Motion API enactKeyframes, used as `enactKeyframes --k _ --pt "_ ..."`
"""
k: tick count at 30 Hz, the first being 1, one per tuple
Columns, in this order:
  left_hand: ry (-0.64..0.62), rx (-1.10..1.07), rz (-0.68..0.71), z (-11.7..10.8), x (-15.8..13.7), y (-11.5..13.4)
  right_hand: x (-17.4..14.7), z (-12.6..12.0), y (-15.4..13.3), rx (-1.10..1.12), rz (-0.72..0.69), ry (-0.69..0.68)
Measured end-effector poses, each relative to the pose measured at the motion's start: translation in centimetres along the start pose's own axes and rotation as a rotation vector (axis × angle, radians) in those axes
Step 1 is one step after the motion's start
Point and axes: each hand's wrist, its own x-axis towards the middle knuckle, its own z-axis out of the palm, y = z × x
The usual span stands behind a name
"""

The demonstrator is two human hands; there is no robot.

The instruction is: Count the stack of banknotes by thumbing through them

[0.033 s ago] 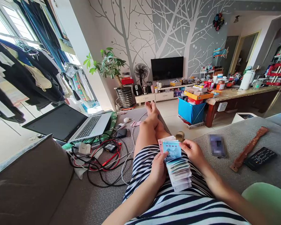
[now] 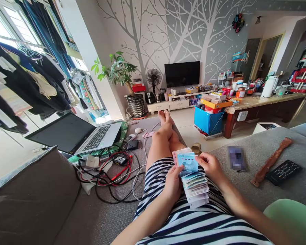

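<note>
Lower centre of frame: left hand (image 2: pixel 172 183) grips a fanned stack of banknotes (image 2: pixel 193 182) over the lap. Right hand (image 2: pixel 210 163) pinches the top note's edge. Right: remote control (image 2: pixel 283 172) on sofa. Left: cables (image 2: pixel 112 173), open laptop (image 2: pixel 76 133). Beyond: television (image 2: pixel 182 74).
</note>
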Motion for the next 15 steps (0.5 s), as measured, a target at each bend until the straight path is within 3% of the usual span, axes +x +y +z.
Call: enactKeyframes --k 7,15 --pt "-0.082 -0.162 -0.07 1.4 -0.7 0.8 -0.8 0.1 -0.8 0.031 0.041 0.031" --pt "-0.091 -0.148 -0.099 1.4 -0.4 1.0 -1.1 0.2 -1.2 0.071 0.048 0.048"
